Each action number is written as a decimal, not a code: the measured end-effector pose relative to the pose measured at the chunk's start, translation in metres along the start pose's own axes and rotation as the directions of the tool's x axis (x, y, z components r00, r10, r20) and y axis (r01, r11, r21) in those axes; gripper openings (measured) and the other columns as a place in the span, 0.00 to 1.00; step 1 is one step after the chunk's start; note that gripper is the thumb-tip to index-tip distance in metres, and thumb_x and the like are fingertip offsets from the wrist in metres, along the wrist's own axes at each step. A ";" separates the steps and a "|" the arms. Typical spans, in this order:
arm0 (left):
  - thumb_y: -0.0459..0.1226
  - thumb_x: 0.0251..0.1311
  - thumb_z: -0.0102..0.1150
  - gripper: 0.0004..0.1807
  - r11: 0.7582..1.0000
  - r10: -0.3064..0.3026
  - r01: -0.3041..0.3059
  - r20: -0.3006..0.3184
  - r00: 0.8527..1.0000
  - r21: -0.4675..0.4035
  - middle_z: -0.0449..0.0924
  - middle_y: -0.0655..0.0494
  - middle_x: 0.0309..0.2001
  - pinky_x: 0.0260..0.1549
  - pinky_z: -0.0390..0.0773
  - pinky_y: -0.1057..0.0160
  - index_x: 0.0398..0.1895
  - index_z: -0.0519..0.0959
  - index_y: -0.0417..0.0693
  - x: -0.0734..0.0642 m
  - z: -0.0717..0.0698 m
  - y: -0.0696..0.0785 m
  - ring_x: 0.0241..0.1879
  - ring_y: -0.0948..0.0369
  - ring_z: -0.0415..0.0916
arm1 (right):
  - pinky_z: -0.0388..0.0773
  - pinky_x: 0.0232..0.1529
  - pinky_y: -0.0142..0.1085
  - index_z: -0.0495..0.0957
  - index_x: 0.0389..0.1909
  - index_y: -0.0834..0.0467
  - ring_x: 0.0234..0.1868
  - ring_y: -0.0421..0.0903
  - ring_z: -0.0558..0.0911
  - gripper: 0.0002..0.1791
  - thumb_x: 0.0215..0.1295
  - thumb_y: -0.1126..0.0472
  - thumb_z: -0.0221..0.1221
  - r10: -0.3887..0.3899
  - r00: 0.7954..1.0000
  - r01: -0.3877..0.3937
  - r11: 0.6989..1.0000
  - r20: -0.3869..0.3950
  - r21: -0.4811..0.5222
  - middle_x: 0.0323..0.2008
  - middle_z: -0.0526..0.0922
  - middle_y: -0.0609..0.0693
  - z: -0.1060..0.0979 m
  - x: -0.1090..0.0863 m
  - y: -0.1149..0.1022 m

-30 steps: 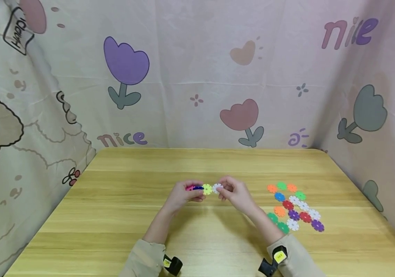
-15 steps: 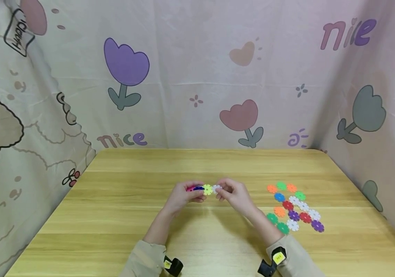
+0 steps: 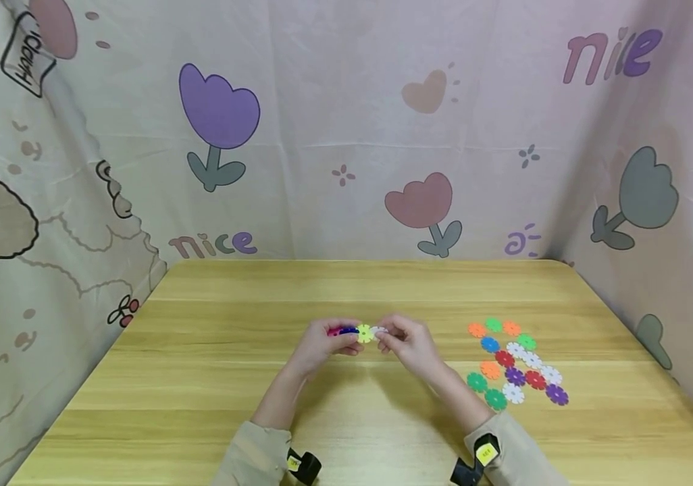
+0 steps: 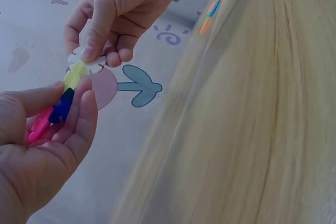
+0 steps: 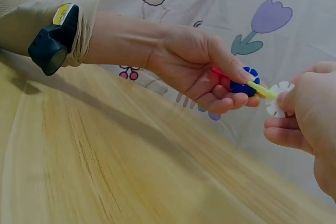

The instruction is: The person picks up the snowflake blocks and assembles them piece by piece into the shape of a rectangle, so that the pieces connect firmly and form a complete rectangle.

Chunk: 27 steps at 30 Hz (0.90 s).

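Fingers of the left hand [image 3: 317,344]: clamped on strip [image 4: 62,106] of flat, notched flower discs; pink, dark blue, bright yellow, linked in line. Right hand [image 3: 410,344]: fingers pinching white disc [image 4: 95,67], likewise notched, against the yellow end. Location: between both hands, above wood-grained counter [image 3: 249,378].

Before us stretches the desk [image 3: 231,391], with cloth [image 3: 322,81] behind its far edge and along its left and right edges. Above the desk, roughly midway between those side edges, we find the left hand [image 3: 317,343] at the left end of the joined discs [image 3: 364,333] and the right hand [image 3: 410,344] on the end disc [image 4: 97,67] at their right. Right of both hands, we see the loose discs [image 3: 515,376] clustered on the desk between the right forearm [image 3: 460,391] and the right edge, nearer the far right corner than the far left.
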<state>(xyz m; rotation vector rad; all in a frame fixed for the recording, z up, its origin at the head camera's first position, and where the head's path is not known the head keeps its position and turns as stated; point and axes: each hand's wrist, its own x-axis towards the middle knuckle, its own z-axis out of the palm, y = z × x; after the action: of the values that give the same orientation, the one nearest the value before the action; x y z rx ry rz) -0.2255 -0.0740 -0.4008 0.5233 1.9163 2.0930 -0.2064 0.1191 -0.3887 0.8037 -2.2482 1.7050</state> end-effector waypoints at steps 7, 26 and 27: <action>0.29 0.57 0.59 0.16 0.989 -0.001 0.003 -0.013 1.000 0.146 0.80 0.45 0.38 0.34 0.80 0.60 0.47 0.75 0.26 0.000 -0.004 0.001 0.34 0.54 0.78 | 0.80 0.26 0.45 0.76 0.34 0.74 0.25 0.64 0.79 0.04 0.56 0.79 0.57 0.052 0.999 -0.052 0.998 0.000 0.019 0.26 0.79 0.68 0.001 0.000 -0.002; 0.30 0.49 0.66 0.21 0.945 -0.015 0.023 -0.027 1.000 0.326 0.78 0.48 0.40 0.35 0.77 0.63 0.48 0.76 0.32 -0.005 0.004 0.010 0.36 0.58 0.73 | 0.74 0.16 0.31 0.77 0.29 0.71 0.15 0.52 0.74 0.07 0.49 0.82 0.61 -0.249 0.968 0.243 0.960 -0.027 -0.142 0.19 0.77 0.61 0.006 -0.003 0.001; 0.30 0.49 0.66 0.21 0.944 -0.014 0.021 -0.023 1.000 0.329 0.78 0.47 0.40 0.36 0.77 0.63 0.48 0.76 0.32 -0.006 0.004 0.010 0.36 0.58 0.73 | 0.74 0.16 0.30 0.77 0.29 0.71 0.15 0.53 0.75 0.07 0.49 0.82 0.60 -0.243 0.970 0.238 0.962 -0.026 -0.135 0.19 0.77 0.61 0.006 -0.004 0.001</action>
<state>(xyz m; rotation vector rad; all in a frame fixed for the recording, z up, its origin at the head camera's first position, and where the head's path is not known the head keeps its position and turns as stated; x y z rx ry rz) -0.2179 -0.0739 -0.3906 0.5503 2.2887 1.7783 -0.2029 0.1142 -0.3932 0.9557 -2.1091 1.4357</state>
